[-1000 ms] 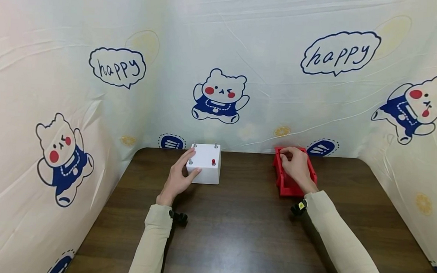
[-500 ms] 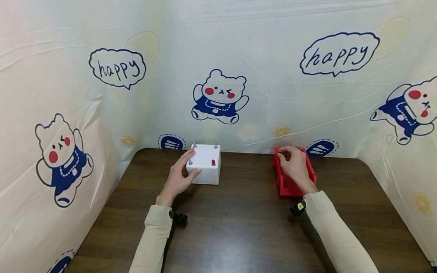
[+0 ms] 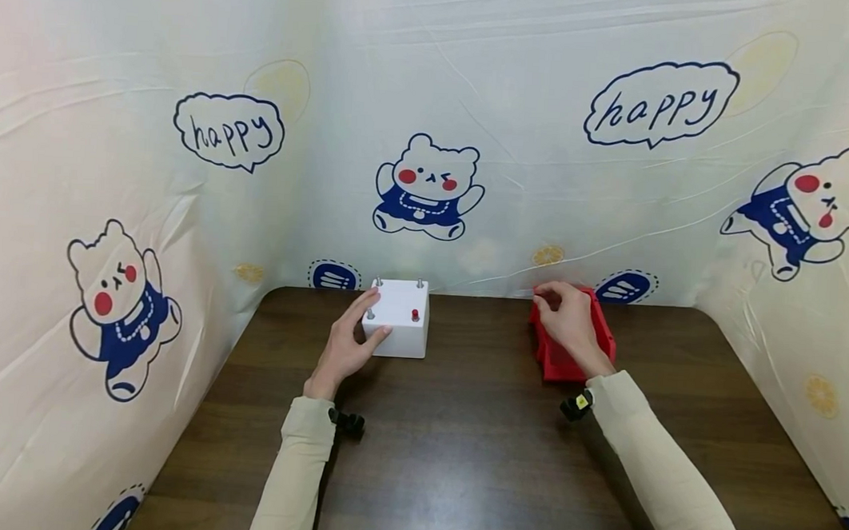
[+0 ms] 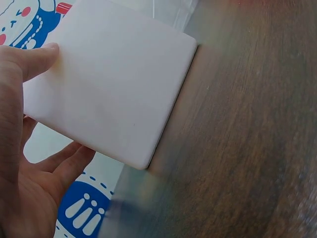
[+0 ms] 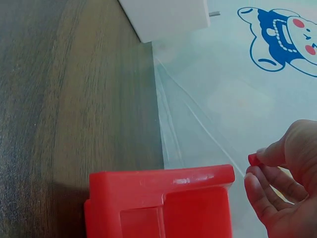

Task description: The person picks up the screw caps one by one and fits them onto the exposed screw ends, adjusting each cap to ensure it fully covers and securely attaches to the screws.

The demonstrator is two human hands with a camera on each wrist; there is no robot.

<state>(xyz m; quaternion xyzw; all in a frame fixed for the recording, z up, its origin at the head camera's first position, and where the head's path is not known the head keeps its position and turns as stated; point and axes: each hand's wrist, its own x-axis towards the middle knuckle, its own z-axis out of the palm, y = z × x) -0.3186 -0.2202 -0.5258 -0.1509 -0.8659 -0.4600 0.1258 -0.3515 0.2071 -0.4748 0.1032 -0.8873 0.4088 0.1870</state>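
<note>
My left hand point(image 3: 344, 349) holds the white box point(image 3: 400, 340) by its left side, the thumb on the near face and the fingers around the far side. Metal posts stand at the corners of its top; the near right post carries a red cap point(image 3: 415, 314). My right hand point(image 3: 569, 317) is over the red bin point(image 3: 563, 367). In the right wrist view, thumb and fingertips pinch a small red piece point(image 5: 253, 159), just beyond the rim of the bin. Its exact shape is mostly hidden by the fingers. The left wrist view shows the plain side of the box.
Both things stand on a dark wooden table point(image 3: 444, 442), near its far edge. Behind them and to both sides hangs a pale printed cloth point(image 3: 515, 182). A stretch of tabletop lies between box and bin.
My right hand has shifted slightly left and up from inside the bin to its far left rim. The left hand and the box have stayed in place.
</note>
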